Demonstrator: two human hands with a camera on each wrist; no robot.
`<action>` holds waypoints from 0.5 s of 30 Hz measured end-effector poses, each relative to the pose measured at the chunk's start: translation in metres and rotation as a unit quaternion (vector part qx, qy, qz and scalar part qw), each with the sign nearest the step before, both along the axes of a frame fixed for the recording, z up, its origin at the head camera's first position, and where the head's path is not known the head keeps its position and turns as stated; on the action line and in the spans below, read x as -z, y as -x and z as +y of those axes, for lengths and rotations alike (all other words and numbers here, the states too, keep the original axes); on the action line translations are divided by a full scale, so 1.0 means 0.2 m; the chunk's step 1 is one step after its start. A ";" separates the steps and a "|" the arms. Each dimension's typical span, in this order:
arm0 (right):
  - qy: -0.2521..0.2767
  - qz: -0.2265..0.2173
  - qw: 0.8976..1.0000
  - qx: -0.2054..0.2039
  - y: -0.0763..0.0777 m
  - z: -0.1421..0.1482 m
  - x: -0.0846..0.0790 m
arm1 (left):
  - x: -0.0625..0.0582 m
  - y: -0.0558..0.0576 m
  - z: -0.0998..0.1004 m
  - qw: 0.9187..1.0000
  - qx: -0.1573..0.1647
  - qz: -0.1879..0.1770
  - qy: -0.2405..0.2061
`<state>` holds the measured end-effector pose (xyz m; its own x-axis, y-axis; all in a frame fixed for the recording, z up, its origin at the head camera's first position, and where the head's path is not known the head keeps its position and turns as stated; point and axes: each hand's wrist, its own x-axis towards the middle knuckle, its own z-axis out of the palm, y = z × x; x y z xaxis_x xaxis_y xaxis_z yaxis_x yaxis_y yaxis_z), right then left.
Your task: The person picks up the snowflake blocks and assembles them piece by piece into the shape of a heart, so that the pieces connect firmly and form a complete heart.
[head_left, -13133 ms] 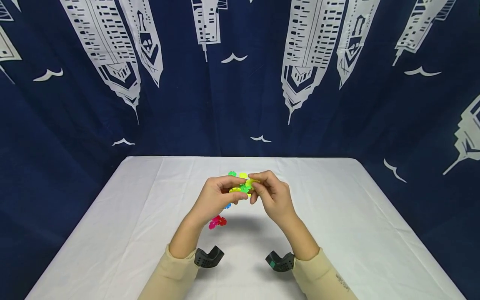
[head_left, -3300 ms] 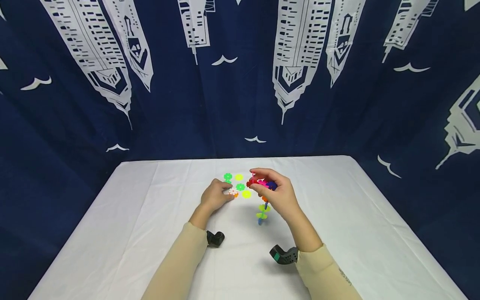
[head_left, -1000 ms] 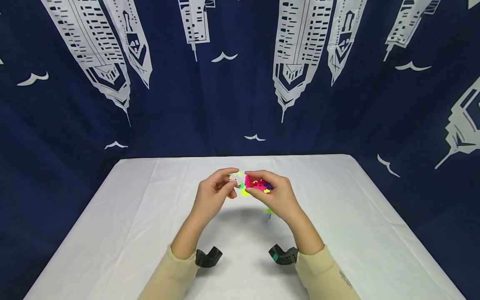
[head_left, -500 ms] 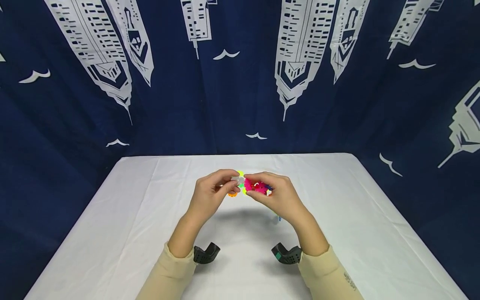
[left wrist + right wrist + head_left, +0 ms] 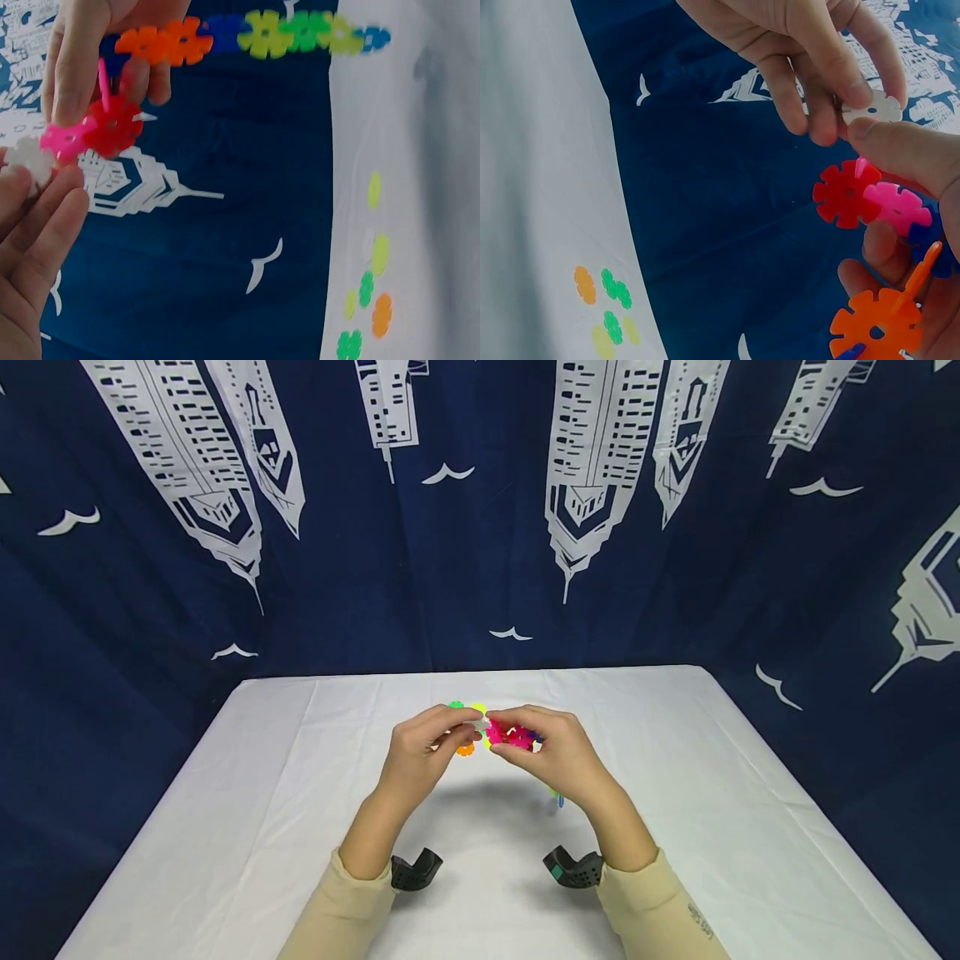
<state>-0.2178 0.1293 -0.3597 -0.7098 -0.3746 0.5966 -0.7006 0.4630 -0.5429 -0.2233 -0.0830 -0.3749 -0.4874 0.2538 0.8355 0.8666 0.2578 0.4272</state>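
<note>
Between thumb and fingers my left hand [image 5: 420, 747] pinches a white notched flower disc [image 5: 875, 109]. My right hand [image 5: 558, 747] grips a chain of interlocking flower discs right beside it. At the chain's near end a pink disc [image 5: 66, 141] meets the white one's edge, followed by a red disc [image 5: 114, 126]. Beyond my right fingers the chain goes on through orange discs [image 5: 163, 45], a blue one [image 5: 225, 34], then yellow, green and yellow to a light-blue tip [image 5: 373, 37]. My right palm and fingers hide part of it. Both hands are raised above the table.
Loose flower discs lie on the white tablecloth [image 5: 247, 793] behind the hands: an orange one [image 5: 466, 749], a joined green pair [image 5: 616, 289] and several yellow and green ones. A dark blue curtain [image 5: 465, 568] with white buildings hangs behind the table.
Earlier both hands held green and yellow discs. Since then my left hand has picked the white disc off the table and brought it to the pink chain end. In the last half second little has moved.
</note>
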 end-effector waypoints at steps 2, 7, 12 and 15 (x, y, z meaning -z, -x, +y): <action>0.008 -0.008 1.000 0.004 0.00 -0.01 0.00 | 0.00 0.00 0.01 1.000 -0.001 -0.002 -0.014; 0.036 -0.024 0.999 0.006 0.00 -0.02 0.01 | 0.01 -0.01 0.03 0.999 0.004 -0.021 -0.040; 0.058 -0.005 0.998 -0.006 0.00 -0.04 0.02 | 0.01 0.00 0.01 0.996 0.042 -0.060 -0.055; 0.062 0.002 0.998 -0.012 0.00 -0.04 0.02 | 0.01 0.00 0.00 0.993 0.062 -0.079 -0.054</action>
